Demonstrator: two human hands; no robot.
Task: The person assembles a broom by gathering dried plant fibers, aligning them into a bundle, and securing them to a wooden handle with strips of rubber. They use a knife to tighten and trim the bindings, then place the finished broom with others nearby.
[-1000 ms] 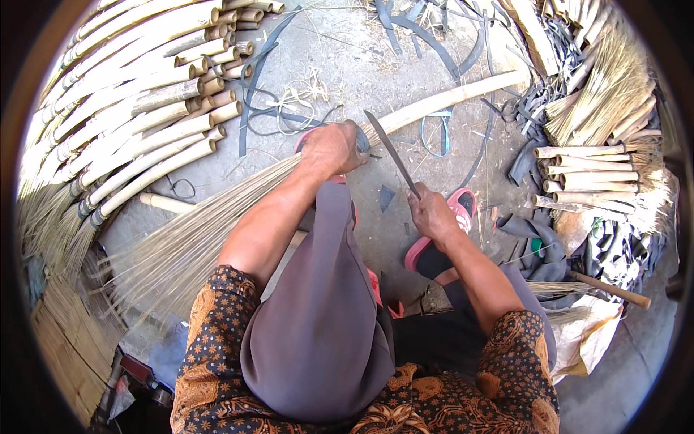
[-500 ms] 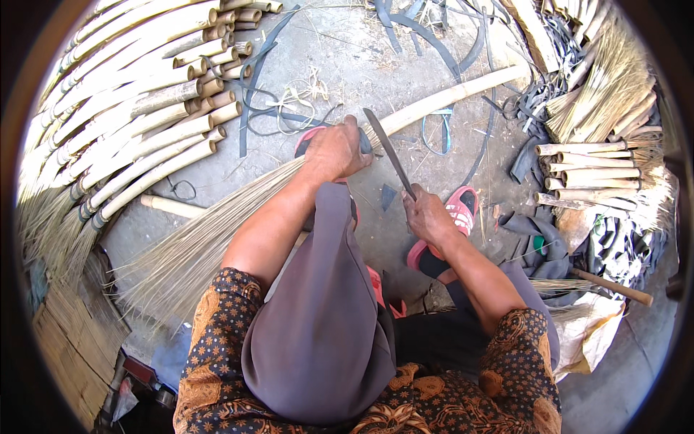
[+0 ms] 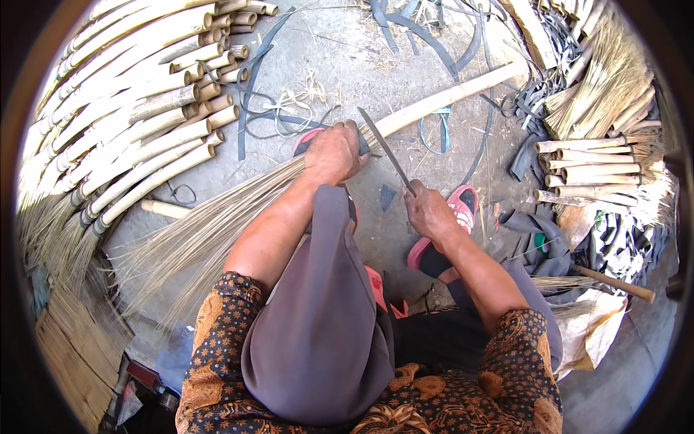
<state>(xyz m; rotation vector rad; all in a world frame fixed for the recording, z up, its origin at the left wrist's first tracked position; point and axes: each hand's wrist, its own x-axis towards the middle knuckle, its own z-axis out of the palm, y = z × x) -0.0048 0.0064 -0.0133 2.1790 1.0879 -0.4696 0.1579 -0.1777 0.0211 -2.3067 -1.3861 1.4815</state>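
A stick broom [image 3: 452, 94] lies slantwise across the ground, its pale bamboo handle pointing to the far right. Its thin bristles [image 3: 224, 224] fan out to the near left, beside my left forearm. My left hand [image 3: 335, 153] is closed around the broom where bristles and handle meet, over a dark band that shows partly beside the fingers. In my right hand [image 3: 428, 210] is a long, narrow, dark-bladed knife [image 3: 387, 150], its grip hidden by the fingers. The blade slants up and left, with its tip close to the handle beyond my left hand; contact cannot be made out.
Finished-looking bamboo-handled brooms [image 3: 155, 108] are piled at the left. Dark rubber strips [image 3: 434, 40] and a blue strap [image 3: 443, 130] lie on the concrete. Short bamboo-handled bundles [image 3: 589, 165], loose bristles [image 3: 603, 90] and a wooden-handled tool [image 3: 614, 284] are at the right.
The blade's tip has shifted slightly left, nearer my left hand. The broom's handle end has moved a little left. Both grips stay the same.
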